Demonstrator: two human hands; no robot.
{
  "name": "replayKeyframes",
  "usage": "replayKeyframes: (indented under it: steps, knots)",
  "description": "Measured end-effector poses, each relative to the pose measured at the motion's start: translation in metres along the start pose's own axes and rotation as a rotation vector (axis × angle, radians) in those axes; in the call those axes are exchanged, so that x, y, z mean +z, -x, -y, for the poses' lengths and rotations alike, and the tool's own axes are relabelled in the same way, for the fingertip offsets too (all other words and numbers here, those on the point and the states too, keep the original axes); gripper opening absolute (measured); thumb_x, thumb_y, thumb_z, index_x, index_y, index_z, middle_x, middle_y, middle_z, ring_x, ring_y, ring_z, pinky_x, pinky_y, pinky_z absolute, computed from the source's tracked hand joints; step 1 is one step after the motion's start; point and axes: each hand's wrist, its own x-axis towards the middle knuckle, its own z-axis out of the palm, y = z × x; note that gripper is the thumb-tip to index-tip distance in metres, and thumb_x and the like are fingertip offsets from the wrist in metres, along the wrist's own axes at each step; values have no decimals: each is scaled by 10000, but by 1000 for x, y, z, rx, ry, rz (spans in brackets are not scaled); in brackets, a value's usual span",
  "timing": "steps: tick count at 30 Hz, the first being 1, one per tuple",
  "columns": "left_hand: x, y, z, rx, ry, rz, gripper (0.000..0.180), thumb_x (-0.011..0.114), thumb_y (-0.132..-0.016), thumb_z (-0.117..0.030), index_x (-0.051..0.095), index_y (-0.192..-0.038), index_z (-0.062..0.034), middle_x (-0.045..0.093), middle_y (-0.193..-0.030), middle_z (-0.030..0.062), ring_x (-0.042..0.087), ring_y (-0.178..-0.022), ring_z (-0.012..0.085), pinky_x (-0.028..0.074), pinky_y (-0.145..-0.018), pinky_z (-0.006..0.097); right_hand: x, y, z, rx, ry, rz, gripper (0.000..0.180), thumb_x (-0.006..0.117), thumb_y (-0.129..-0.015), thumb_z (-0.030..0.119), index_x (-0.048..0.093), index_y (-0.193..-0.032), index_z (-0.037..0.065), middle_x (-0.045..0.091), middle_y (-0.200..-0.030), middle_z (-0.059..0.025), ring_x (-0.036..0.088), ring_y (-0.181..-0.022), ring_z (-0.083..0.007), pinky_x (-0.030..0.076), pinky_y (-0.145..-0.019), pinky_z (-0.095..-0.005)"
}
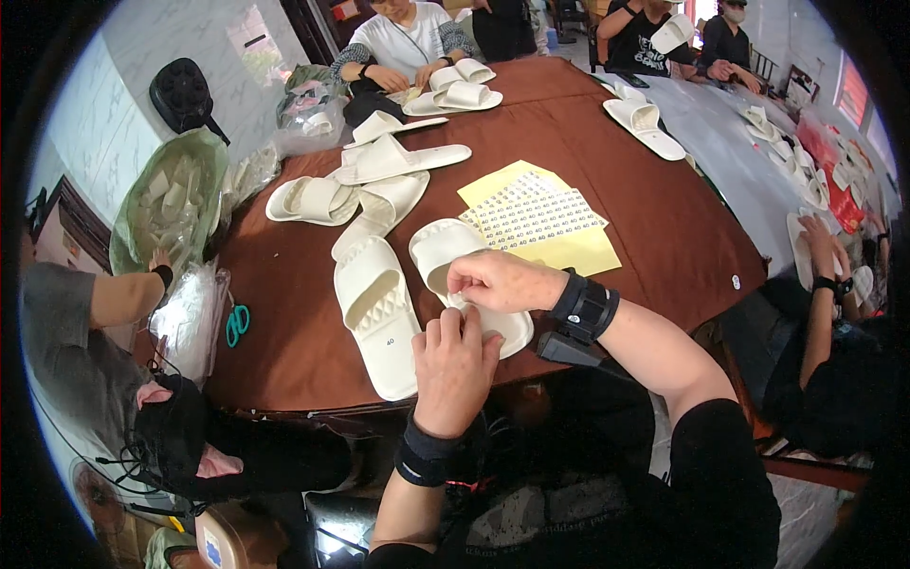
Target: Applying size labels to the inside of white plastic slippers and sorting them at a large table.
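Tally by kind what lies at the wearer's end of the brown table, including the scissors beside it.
White slippers: 2
Pile of yellow-backed label sheets: 1
Teal-handled scissors: 1
Total: 4

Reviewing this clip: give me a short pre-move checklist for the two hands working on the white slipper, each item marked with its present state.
1. Both hands on the right slipper: ok; left hand and right hand meet at its heel end.
2. Small sticker between fingertips: cannot tell, hidden.
3. Left slipper already bears a small mark on its heel: ok.
4. Sticker sheet beside the right slipper: ok.
5. Table bare near the right hand: ok.
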Motion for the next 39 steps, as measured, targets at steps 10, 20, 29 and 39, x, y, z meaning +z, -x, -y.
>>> replayKeyframes:
  steps: [10, 20, 29, 39]
  knots:
    - [-9, 5, -1, -9, 46, 11, 350, 676, -849, -230, 624, -1122, -18, 556, -1017, 119, 542, -930, 318, 423, -784, 433, -1, 0, 9, 39, -14, 27, 128, 572, -859, 52, 607, -971, 2, 662, -888, -123, 629, -795, -231, 502, -719, -336]
    - [-50, 40, 87, -270, 269, -294, 116, 636, -862, -44, 677, -959, 2, 663, -954, 161, 626, -893, 330, 489, -802, 394, -5, 0, 8, 50, -4, 45, 138, 585, -877, 50, 607, -1006, 7, 667, -916, -121, 643, -852, -241, 505, -770, -342]
    - [-32, 46, 150, -366, 363, -353, 109, 600, -869, -17, 658, -955, 17, 658, -910, 154, 632, -845, 312, 497, -756, 366, -2, -8, 28, 13, 158, 134, 254, 551, -911, 127, 618, -1140, 42, 640, -1044, -161, 597, -1021, -332, 465, -906, -414]
    - [-24, 37, 143, -284, 291, -214, 198, 619, -853, -72, 621, -1044, -19, 645, -989, 141, 569, -938, 326, 438, -863, 401, 16, -39, 52, -15, 410, 192, 495, 593, -909, 270, 435, -1360, 141, 531, -1061, -167, 494, -1086, -348, 370, -947, -481]
